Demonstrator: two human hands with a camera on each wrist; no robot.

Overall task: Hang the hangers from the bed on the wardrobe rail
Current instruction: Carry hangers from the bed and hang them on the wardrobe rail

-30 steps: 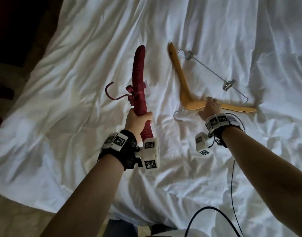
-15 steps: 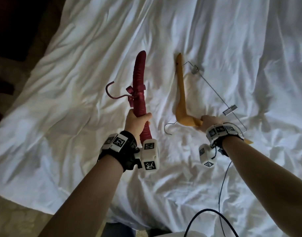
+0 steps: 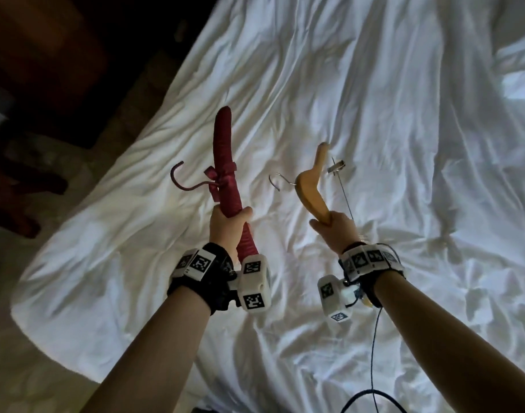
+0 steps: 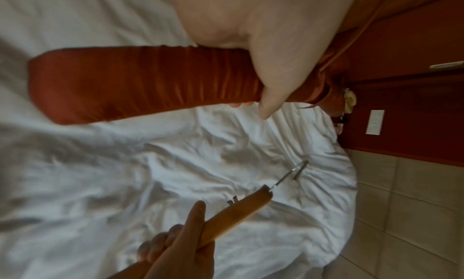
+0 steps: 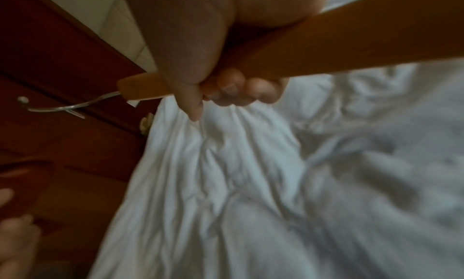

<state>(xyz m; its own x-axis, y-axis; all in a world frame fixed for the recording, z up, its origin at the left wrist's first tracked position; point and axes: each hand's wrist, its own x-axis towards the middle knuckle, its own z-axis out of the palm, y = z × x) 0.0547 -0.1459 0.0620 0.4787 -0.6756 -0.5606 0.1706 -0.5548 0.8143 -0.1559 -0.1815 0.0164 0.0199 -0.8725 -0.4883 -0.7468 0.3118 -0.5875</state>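
Note:
My left hand (image 3: 230, 223) grips one arm of a padded dark-red hanger (image 3: 224, 162) with a bow, held upright above the white bed (image 3: 404, 114); its red hook (image 3: 181, 183) points left. In the left wrist view the red hanger (image 4: 140, 84) crosses under my palm. My right hand (image 3: 334, 229) grips one arm of a wooden hanger (image 3: 310, 186), lifted off the sheet, its metal hook (image 3: 277, 180) pointing left and a clip (image 3: 336, 166) on its wire bar. The right wrist view shows my fingers (image 5: 226, 88) curled round the wooden hanger (image 5: 326, 45). No wardrobe rail is in view.
Dark-red wooden furniture (image 4: 406, 84) stands past the bed's left side, above a tiled floor (image 4: 406, 204). A black cable (image 3: 374, 353) hangs from my right wrist. The rumpled sheet spreads wide to the right.
My right hand has lifted the wooden hanger off the bed and swung it upright. The view has shifted, so the bed's left edge and floor now show. The left hand keeps the red hanger.

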